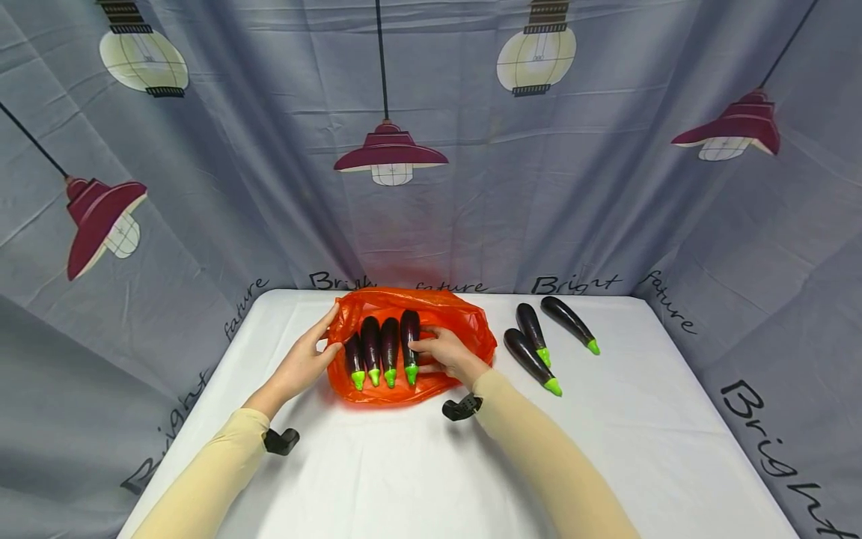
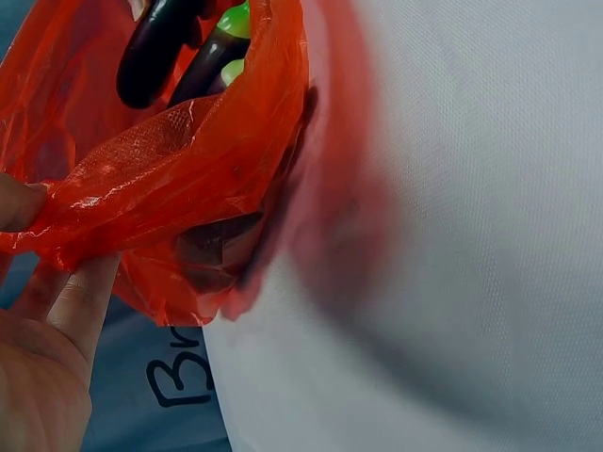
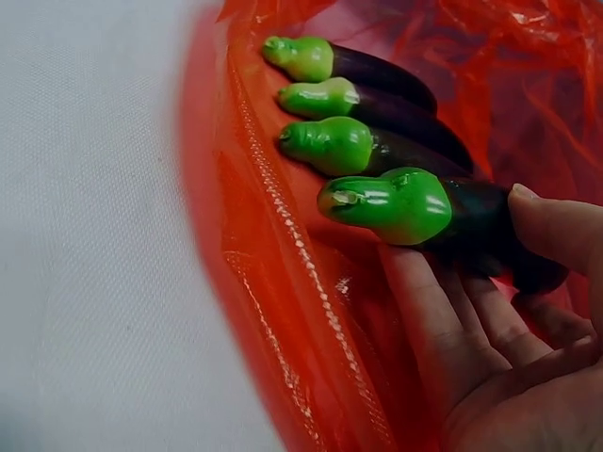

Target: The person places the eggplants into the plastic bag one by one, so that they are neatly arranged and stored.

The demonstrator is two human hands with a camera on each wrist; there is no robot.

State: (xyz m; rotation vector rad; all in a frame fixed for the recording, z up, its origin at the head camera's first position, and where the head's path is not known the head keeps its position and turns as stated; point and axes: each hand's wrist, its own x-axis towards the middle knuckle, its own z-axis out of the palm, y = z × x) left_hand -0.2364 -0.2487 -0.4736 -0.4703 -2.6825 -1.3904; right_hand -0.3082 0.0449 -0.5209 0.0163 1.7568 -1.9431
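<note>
A red plastic bag [image 1: 458, 314] lies on the table with its mouth open toward me. Several dark purple eggplants with green stems are lined up inside it. My left hand [image 1: 301, 365] pinches the bag's left edge; in the left wrist view the thumb and fingers [image 2: 83, 306] have the red film between them. Inside the bag, my right hand [image 1: 447, 353] grips the rightmost eggplant [image 1: 410, 344]. The right wrist view has the thumb on top of this eggplant [image 3: 471, 212] and the fingers beneath, beside the other eggplants [image 3: 325, 146].
Right of the bag, three more eggplants lie on the white table [image 1: 377, 479]: a near one [image 1: 528, 358], a middle one [image 1: 530, 327] and a far one [image 1: 567, 320]. A grey curtain [image 1: 458, 209] printed with lamps stands behind the table.
</note>
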